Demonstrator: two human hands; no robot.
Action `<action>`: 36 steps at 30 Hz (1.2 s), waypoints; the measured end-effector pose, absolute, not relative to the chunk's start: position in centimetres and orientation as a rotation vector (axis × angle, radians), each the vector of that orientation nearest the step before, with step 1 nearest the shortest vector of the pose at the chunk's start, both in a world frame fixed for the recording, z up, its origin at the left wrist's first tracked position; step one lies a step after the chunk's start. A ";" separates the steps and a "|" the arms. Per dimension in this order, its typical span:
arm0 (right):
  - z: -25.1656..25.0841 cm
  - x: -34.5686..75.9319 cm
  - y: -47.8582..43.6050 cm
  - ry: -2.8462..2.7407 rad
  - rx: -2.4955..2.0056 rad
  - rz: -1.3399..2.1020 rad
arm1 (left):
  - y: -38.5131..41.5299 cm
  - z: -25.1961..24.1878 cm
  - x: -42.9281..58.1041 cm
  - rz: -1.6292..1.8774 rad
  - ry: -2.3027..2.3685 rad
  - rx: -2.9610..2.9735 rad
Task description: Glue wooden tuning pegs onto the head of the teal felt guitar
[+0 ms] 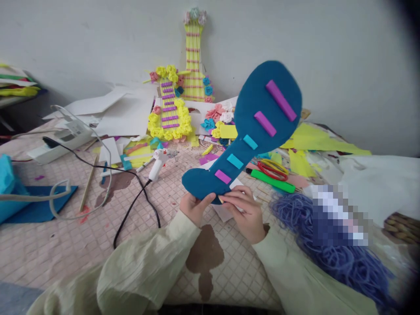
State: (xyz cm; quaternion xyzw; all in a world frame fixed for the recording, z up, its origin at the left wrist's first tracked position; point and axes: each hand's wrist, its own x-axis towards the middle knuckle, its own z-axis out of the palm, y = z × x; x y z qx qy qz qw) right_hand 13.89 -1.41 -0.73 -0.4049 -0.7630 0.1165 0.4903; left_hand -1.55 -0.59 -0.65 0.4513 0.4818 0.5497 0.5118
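1. Along the left edge of the frame: blue sheet (39,208), flat on the worktop (75,245) beneath a pale cable (52,197), with a white power strip (62,142) farther up.
2. Left of centre: wooden stick (88,183) at a slant, then a white glue gun (157,166) beside a black cable (95,166).
3. Upper middle: small guitar-shaped piece (169,107) edged in yellow crumpled flowers, just in front of a taller yellow guitar-shaped piece (193,61) upright at the wall.
4. Below centre: left hand (193,211), fingers narrow, holding the small end of the blue cutout (252,92).
5. From centre to upper right of centre: the same cutout, raised above the worktop at a tilt (three purple strips and two light-blue ones across its face).
6. Just right of centre: right hand (246,215), fingers narrow, tips at the cutout's lower edge; whether pinching or merely touching, impossible to tell.
7. Toward the lower right: green tube (274,181), then a tangled heap of blue-violet yarn (341,271).
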 end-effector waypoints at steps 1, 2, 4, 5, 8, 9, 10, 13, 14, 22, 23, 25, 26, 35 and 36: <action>-0.7 14.0 -1.4 -1.864 -0.984 0.285 | -0.4 -0.8 -1.6 1.319 1.157 1.079; -0.6 14.0 -1.5 -1.864 -0.987 0.287 | -0.3 -1.0 -1.7 1.321 1.162 1.074; -0.5 14.1 -1.6 -1.817 -1.009 0.293 | -0.1 -1.2 -1.8 1.325 1.190 1.074; -0.5 14.1 -1.6 -1.769 -1.032 0.301 | 0.0 -1.3 -1.9 1.320 1.202 1.074; -0.9 14.0 -1.6 -1.602 -1.138 0.404 | 0.0 -1.2 -2.0 1.303 1.172 1.055; -1.1 14.0 -1.5 -1.547 -1.175 0.458 | 0.0 -1.2 -2.0 1.296 1.150 1.045; -1.3 14.0 -1.4 -1.499 -1.206 0.515 | -0.1 -1.1 -2.0 1.291 1.133 1.040; -1.8 14.0 -1.2 -1.452 -1.249 0.645 | -0.3 -1.3 -1.8 1.272 1.137 1.079; -1.9 14.1 -1.2 -1.467 -1.251 0.677 | -0.4 -1.3 -1.8 1.278 1.138 1.090; -1.8 14.2 -1.7 -1.494 -1.220 0.707 | -0.6 -1.0 -1.7 1.274 1.027 1.003; -1.7 14.1 -1.8 -1.494 -1.227 0.709 | -0.5 -1.0 -1.7 1.263 1.014 0.982; -1.5 14.1 -1.9 -1.503 -1.253 0.727 | -0.3 -1.3 -1.7 1.267 0.971 0.924; -1.4 14.0 -1.9 -1.506 -1.270 0.736 | -0.2 -1.5 -1.7 1.273 0.944 0.892; -1.4 13.9 -1.7 -1.414 -1.319 0.762 | -0.1 -2.3 -1.4 1.270 0.829 0.915; -1.5 13.9 -1.7 -1.410 -1.328 0.760 | -0.2 -2.3 -1.3 1.270 0.811 0.918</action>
